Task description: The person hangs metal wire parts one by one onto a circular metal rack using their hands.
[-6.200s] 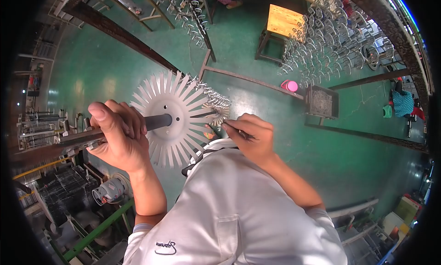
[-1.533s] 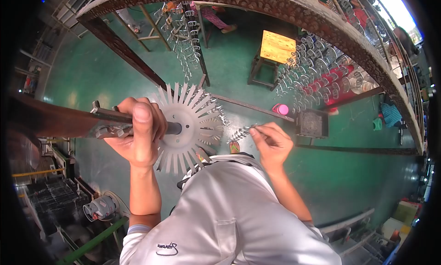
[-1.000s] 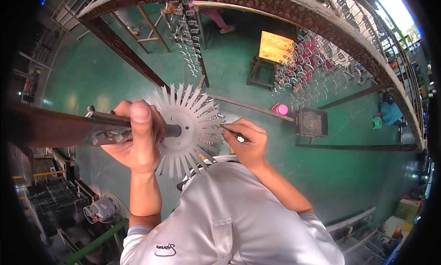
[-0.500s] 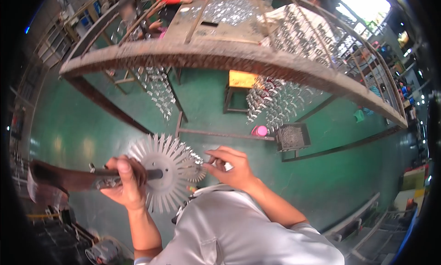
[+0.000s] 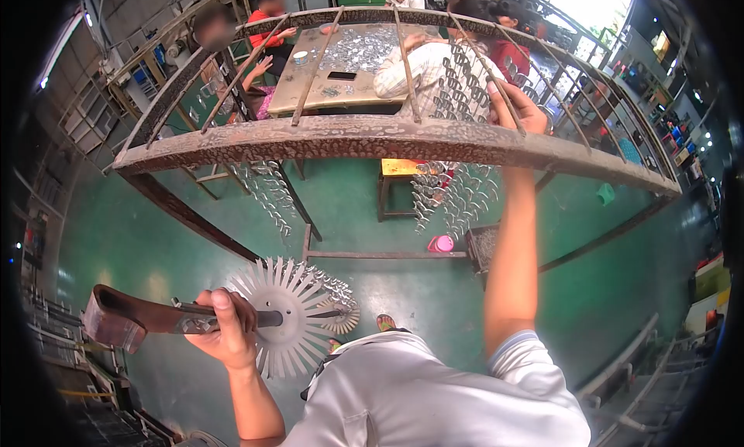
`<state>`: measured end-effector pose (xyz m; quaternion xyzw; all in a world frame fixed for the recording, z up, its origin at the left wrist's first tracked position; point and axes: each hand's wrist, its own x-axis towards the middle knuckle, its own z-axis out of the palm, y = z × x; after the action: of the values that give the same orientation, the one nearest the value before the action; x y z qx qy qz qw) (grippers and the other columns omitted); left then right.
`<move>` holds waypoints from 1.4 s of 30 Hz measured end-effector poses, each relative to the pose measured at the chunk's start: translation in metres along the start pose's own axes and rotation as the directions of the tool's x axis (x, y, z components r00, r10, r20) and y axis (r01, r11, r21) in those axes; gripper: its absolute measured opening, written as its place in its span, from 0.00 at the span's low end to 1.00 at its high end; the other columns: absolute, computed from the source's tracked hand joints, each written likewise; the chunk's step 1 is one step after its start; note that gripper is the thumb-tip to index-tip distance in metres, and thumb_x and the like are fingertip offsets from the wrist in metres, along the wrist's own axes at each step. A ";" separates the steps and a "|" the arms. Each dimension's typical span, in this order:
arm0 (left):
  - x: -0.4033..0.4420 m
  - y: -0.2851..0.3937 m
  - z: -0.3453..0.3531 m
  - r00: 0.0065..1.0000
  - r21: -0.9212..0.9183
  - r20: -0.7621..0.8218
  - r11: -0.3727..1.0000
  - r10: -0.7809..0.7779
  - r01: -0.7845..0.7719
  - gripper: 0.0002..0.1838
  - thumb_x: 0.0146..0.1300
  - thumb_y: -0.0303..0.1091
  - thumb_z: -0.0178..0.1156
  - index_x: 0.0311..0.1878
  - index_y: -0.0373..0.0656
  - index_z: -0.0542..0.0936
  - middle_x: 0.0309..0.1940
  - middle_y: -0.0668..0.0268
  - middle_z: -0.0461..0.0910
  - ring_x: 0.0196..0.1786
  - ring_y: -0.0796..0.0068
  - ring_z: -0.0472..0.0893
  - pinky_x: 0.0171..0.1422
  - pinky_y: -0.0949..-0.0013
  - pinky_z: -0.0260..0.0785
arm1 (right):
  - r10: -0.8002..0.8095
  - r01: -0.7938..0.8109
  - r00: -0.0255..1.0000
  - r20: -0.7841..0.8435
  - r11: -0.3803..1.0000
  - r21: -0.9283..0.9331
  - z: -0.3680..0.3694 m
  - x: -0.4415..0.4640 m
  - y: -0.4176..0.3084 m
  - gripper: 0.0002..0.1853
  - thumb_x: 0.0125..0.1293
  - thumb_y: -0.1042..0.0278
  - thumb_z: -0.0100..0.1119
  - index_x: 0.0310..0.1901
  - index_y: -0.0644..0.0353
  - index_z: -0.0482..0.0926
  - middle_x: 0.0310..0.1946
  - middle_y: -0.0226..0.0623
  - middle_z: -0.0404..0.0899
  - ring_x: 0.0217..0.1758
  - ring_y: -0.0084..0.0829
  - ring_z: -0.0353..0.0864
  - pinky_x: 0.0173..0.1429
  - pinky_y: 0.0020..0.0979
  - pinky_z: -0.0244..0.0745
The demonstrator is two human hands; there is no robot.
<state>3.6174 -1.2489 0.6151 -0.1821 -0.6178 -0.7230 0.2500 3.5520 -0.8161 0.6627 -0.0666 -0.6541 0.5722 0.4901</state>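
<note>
The right hand (image 5: 518,114) has risen from beside the slotted disc (image 5: 299,323) to the near edge of the rusty frame (image 5: 349,141), by hanging metal clips (image 5: 460,79); whether its fingers pinch anything, I cannot tell. The left hand (image 5: 226,328) stays wrapped round the disc's bar (image 5: 155,314)

We wear a pale greyish-white shirt (image 5: 442,397), smooth across the front with soft creases, its short right sleeve (image 5: 539,373) trimmed at the edge with a pale blue-grey band (image 5: 512,342). Our left hand (image 5: 225,327) and right hand (image 5: 523,112) are bare, and our sandals (image 5: 385,322) show green and reddish colours
</note>
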 end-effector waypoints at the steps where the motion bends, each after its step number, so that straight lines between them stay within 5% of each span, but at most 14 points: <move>1: -0.001 0.002 0.001 1.000 -0.001 -0.007 1.000 -0.006 0.006 0.24 0.76 0.39 0.59 0.23 0.44 0.65 0.13 0.73 0.62 0.11 0.85 0.60 0.12 0.77 0.51 | 0.019 -0.018 0.999 0.030 1.000 -0.023 0.000 0.002 -0.004 0.13 0.68 0.68 0.71 0.48 0.69 0.87 0.24 0.23 0.79 0.23 0.11 0.70 0.26 0.17 0.60; 4: -0.003 0.002 0.000 1.000 -0.002 -0.023 1.000 -0.009 0.009 0.24 0.76 0.40 0.60 0.23 0.44 0.65 0.12 0.73 0.62 0.11 0.86 0.59 0.12 0.77 0.51 | 0.050 -0.044 0.993 0.103 0.997 -0.059 -0.001 0.006 -0.012 0.11 0.66 0.69 0.72 0.44 0.69 0.88 0.24 0.25 0.80 0.22 0.11 0.69 0.24 0.18 0.59; 10: -0.004 0.002 -0.001 1.000 0.022 -0.024 1.000 -0.004 0.005 0.24 0.76 0.39 0.59 0.23 0.43 0.65 0.12 0.73 0.62 0.11 0.86 0.59 0.12 0.76 0.51 | -0.064 0.074 0.992 -0.109 0.994 0.086 0.007 0.000 -0.007 0.10 0.66 0.72 0.71 0.43 0.72 0.87 0.25 0.29 0.81 0.21 0.13 0.71 0.23 0.20 0.60; 16: -0.006 0.000 -0.003 0.998 0.030 -0.056 0.999 -0.030 0.032 0.23 0.76 0.38 0.59 0.24 0.43 0.65 0.12 0.73 0.61 0.11 0.86 0.59 0.12 0.76 0.51 | -0.206 0.209 0.961 -0.185 0.978 -0.004 -0.004 -0.003 0.019 0.09 0.66 0.73 0.71 0.43 0.70 0.88 0.31 0.32 0.85 0.29 0.20 0.79 0.33 0.21 0.71; 17: -0.007 0.001 -0.005 0.997 0.038 -0.073 0.998 -0.040 0.043 0.23 0.76 0.38 0.59 0.24 0.43 0.65 0.12 0.73 0.61 0.11 0.86 0.59 0.12 0.76 0.50 | -0.205 0.192 0.964 -0.171 0.977 -0.092 0.000 -0.017 0.003 0.09 0.65 0.73 0.71 0.41 0.70 0.88 0.34 0.33 0.87 0.34 0.22 0.82 0.39 0.22 0.73; 19: -0.006 0.001 -0.006 0.998 0.048 -0.060 0.998 -0.036 0.039 0.22 0.76 0.37 0.59 0.24 0.43 0.65 0.13 0.74 0.61 0.11 0.86 0.58 0.13 0.75 0.50 | -0.452 0.362 0.892 0.001 0.713 -0.601 -0.006 -0.037 -0.002 0.08 0.64 0.73 0.72 0.38 0.71 0.87 0.32 0.34 0.86 0.32 0.22 0.81 0.37 0.23 0.73; 23: -0.006 -0.001 -0.005 0.998 0.091 -0.069 0.996 0.010 -0.003 0.21 0.77 0.35 0.57 0.24 0.43 0.66 0.12 0.74 0.61 0.12 0.86 0.57 0.14 0.75 0.49 | -0.100 0.090 0.989 -0.105 0.991 -0.098 -0.003 -0.102 -0.002 0.04 0.64 0.80 0.68 0.35 0.74 0.84 0.24 0.33 0.79 0.21 0.18 0.72 0.24 0.23 0.62; 29: -0.002 0.004 -0.001 0.998 0.127 -0.052 0.991 0.035 -0.028 0.22 0.77 0.34 0.56 0.23 0.43 0.65 0.13 0.74 0.61 0.12 0.85 0.58 0.13 0.75 0.49 | 0.072 -0.070 0.997 0.014 0.989 -0.131 -0.015 -0.183 0.005 0.04 0.67 0.79 0.68 0.39 0.71 0.85 0.32 0.34 0.80 0.21 0.15 0.70 0.23 0.20 0.59; 42: 0.001 0.014 0.011 0.995 0.162 -0.074 0.986 0.061 -0.048 0.24 0.78 0.35 0.54 0.21 0.45 0.64 0.12 0.75 0.60 0.11 0.86 0.57 0.13 0.75 0.47 | 0.314 -0.292 0.895 0.316 0.949 -0.116 -0.006 -0.295 -0.002 0.07 0.57 0.83 0.74 0.38 0.67 0.89 0.29 0.33 0.83 0.25 0.15 0.73 0.26 0.19 0.60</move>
<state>3.6243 -1.2394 0.6293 -0.1495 -0.6584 -0.6705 0.3075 3.7078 -1.0035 0.4970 -0.0868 -0.7271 0.6227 0.2757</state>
